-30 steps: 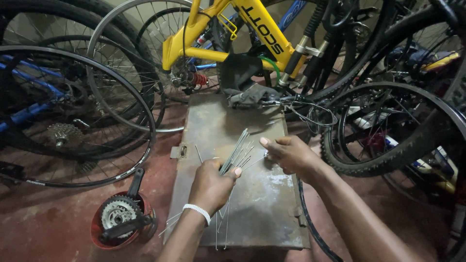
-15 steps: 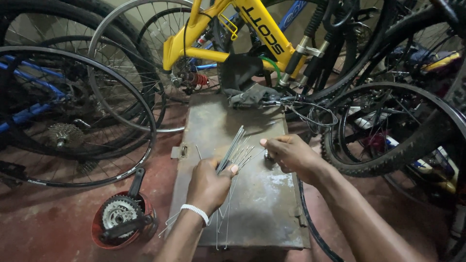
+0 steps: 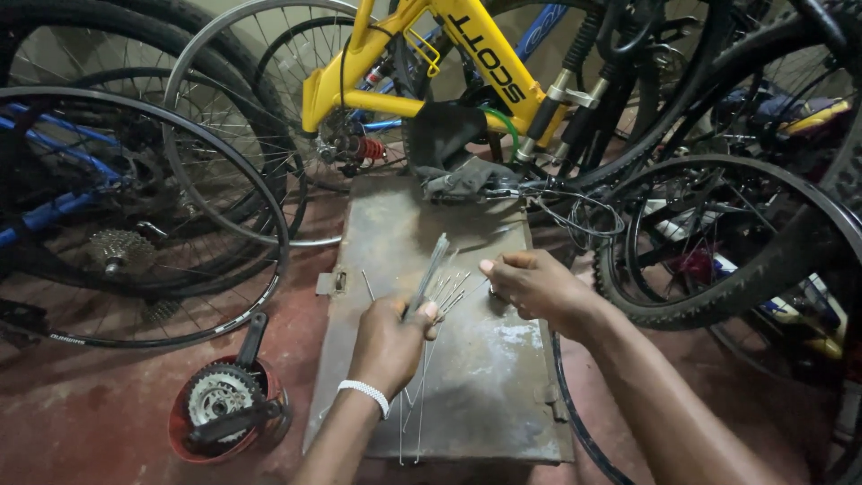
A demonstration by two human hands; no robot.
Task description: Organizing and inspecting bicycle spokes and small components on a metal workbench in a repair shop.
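Nearest the camera, the two forearms reach forward over a flat grey metal box (image 3: 485, 377) that lies on the red floor (image 3: 81, 422), its lid scuffed and stained. The left hand (image 3: 391, 341), with a white beaded bracelet (image 3: 364, 395) at the wrist, is clenched around a bundle of thin metal spokes (image 3: 429, 274); the spokes run through the fist, their upper ends fanning up and away over the lid and their lower ends trailing back toward the near edge of the box. The right hand (image 3: 539, 286) sits just beside it, a little farther out, its fingertips pinched together close to the tips of the fanned spokes (whether it grips one of them or only touches them cannot be told). To the left of the box, on the floor, stands a red bowl (image 3: 180, 427) holding a toothed cassette (image 3: 214, 395) with a black tool laid across it. Past the far edge of the lid lies a crumpled dark rag (image 3: 462, 175) and a tangle of thin cables (image 3: 575, 211). On the left a spoked wheel (image 3: 269, 224) leans among blue-framed bicycles, and on the right a knobby black tyre (image 3: 682, 310) curves near the right forearm. Farthest back, a yellow bicycle frame (image 3: 422, 54) with a red coil shock stands across the view.
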